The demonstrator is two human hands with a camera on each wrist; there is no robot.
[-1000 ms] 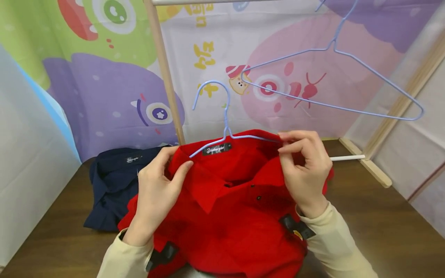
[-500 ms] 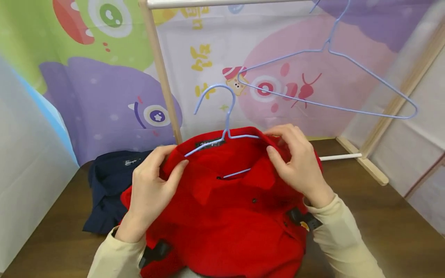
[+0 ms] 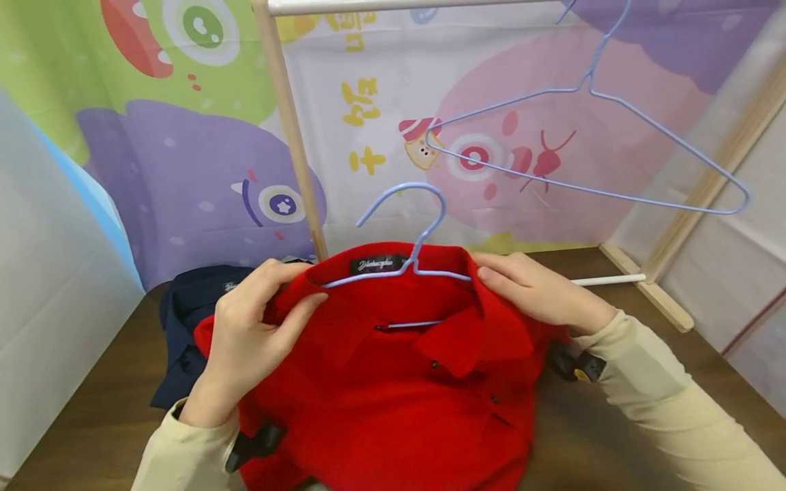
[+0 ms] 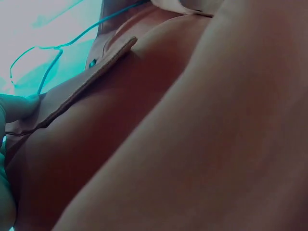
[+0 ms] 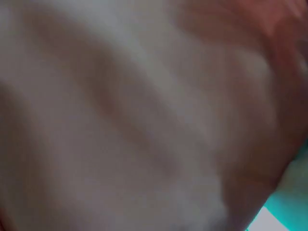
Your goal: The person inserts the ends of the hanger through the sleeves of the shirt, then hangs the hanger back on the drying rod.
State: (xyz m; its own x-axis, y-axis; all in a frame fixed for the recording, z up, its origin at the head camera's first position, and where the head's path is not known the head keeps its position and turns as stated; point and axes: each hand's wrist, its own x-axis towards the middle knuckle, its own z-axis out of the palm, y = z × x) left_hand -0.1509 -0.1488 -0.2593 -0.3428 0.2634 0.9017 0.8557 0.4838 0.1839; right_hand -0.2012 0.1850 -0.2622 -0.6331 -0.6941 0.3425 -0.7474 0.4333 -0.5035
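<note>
A red collared shirt (image 3: 393,395) fills the middle of the head view, with a black label inside its neck. Inside the neck opening sits a light blue wire hanger (image 3: 432,228), its hook standing above the collar and leaning right. My left hand (image 3: 248,334) pinches the left side of the collar, thumb in front. The right hand (image 3: 540,290) holds the collar's right side. In the left wrist view, shirt fabric (image 4: 110,110) spreads widely, with fingertips (image 4: 19,107) at the left edge. Blurred fabric (image 5: 144,120) covers most of the right wrist view.
A second blue hanger (image 3: 589,184) hangs at the upper right from a rack with a white top rail (image 3: 381,5) and wooden posts. Left of the red shirt lies a folded navy garment (image 3: 184,314) on the brown table (image 3: 98,409). A cartoon curtain (image 3: 202,157) stands behind.
The hanger's hook has dropped and tilted right. My right hand has let its grip shift along the right collar and swung outward. The collar's right flap now lies folded down; the left hand still pinches.
</note>
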